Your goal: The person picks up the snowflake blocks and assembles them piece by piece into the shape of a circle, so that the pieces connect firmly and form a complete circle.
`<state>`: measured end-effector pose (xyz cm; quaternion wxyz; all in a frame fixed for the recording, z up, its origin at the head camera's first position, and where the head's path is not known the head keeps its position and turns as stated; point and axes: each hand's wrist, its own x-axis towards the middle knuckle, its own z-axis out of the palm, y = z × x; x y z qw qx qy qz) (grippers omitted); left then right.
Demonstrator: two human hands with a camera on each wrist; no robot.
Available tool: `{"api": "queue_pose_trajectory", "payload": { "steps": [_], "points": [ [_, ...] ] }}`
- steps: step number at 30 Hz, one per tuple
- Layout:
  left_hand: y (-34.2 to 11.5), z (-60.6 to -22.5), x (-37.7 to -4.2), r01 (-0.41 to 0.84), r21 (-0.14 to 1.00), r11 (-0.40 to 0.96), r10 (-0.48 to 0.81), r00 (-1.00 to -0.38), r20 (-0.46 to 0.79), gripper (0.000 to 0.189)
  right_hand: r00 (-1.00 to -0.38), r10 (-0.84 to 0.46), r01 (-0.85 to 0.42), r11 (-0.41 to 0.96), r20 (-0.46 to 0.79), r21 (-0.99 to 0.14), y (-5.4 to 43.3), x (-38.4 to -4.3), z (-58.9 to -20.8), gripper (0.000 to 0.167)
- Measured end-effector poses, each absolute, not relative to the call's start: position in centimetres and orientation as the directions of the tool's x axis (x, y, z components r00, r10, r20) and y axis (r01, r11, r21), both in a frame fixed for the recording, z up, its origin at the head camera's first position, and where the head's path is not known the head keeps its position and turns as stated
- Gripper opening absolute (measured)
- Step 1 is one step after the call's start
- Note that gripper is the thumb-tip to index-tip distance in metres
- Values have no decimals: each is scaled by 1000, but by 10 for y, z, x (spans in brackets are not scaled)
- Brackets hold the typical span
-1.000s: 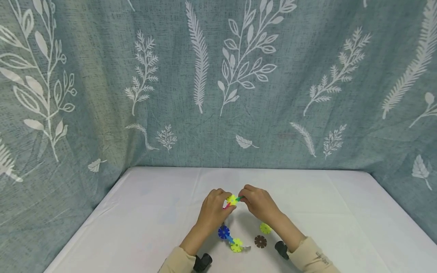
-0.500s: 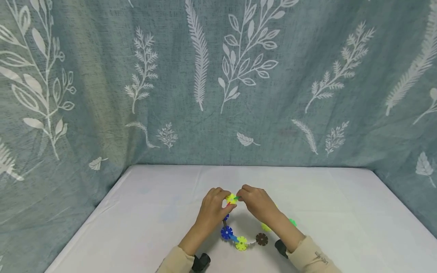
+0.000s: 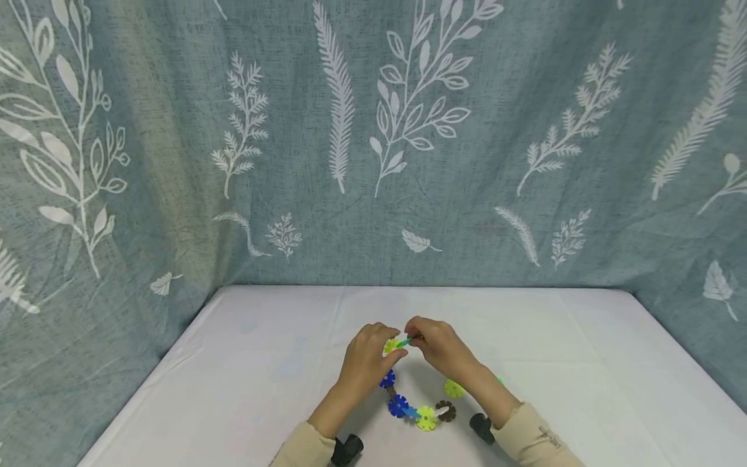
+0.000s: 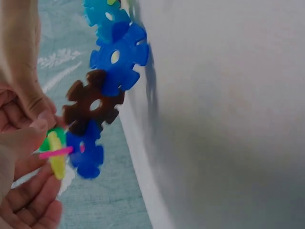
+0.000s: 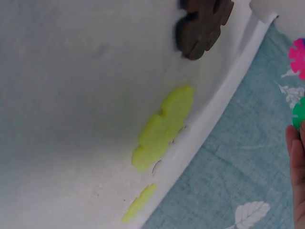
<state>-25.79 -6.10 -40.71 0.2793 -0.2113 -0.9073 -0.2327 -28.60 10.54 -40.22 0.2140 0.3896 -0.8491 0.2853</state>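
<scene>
My left hand (image 3: 364, 357) pinches a yellow notched snowflake disc (image 3: 391, 346) between thumb and fingers. Opposite it, my right hand (image 3: 440, 347) grips a small green snowflake disc (image 4: 55, 135), whose edge meets the yellow one. From the yellow disc a chain of slotted-together discs hangs: a pink disc (image 4: 56, 152), a blue disc (image 4: 86, 156), a brown disc (image 4: 90, 106), another blue disc (image 4: 131, 52) and a light blue disc (image 4: 101, 18). In the head view the chain's lower end has a yellow disc (image 3: 426, 419) and a whitish disc (image 3: 440, 411).
A loose dark brown disc (image 3: 448, 415) lies under the whitish end of the chain. Yellow discs (image 5: 164, 129) lie on the white-covered table (image 3: 262, 389) by my right forearm, with a green one partly hidden behind it. A patterned curtain (image 3: 362, 246) hangs behind the table.
The chain's lower end has swung to the right, and its whitish disc now overlaps the brown disc. Both hands stay almost in place; the green disc shows more between them.
</scene>
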Motion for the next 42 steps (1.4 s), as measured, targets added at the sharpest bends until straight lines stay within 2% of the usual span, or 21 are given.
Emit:
{"api": "queue_pose_trajectory", "payload": {
  "steps": [4, 6, 9, 12, 15, 19, 26, 30, 34, 38, 42],
  "points": [
    [-58, -411, -261, 550, 289, 783, 264, -716, 647, 12, -596, -541, -793, 512, 593, -330, 107, -287, -405, 16],
    [-58, -413, -262, 554, 285, 782, 256, -703, 664, 9, -626, -522, -769, 539, 580, -344, 110, -287, -406, 16],
    [-59, -414, -263, 553, 281, 785, 242, -690, 682, 8, -758, -426, -635, 656, 494, -409, 117, -286, -404, 14],
    [-60, -414, -263, 552, 291, 781, 234, -691, 684, 7, -901, -299, -418, 788, 313, -452, 127, -285, -403, 9],
    [-62, -413, -263, 552, 314, 773, 225, -700, 678, 6, -964, -229, -266, 871, 138, -414, 134, -284, -404, 13],
    [-63, -415, -264, 547, 324, 772, 217, -705, 675, 7, -972, -231, -233, 896, 50, -378, 137, -283, -408, 24],
    [-62, -416, -265, 548, 320, 773, 215, -701, 680, 8, -971, -235, -235, 904, 43, -356, 133, -286, -411, 27],
    [-62, -415, -264, 538, 326, 777, 208, -709, 674, 8, -964, -257, -259, 878, 61, -403, 133, -284, -411, 25],
    [-63, -415, -263, 534, 328, 779, 206, -713, 671, 9, -952, -284, -299, 788, 112, -538, 130, -286, -411, 15],
    [-62, -414, -263, 534, 326, 780, 208, -713, 670, 9, -946, -286, -301, 609, 151, -734, 125, -292, -405, 5],
    [-62, -413, -263, 531, 320, 785, 210, -714, 668, 10, -956, -248, -265, 515, 155, -815, 118, -295, -398, 8]
  ]
}}
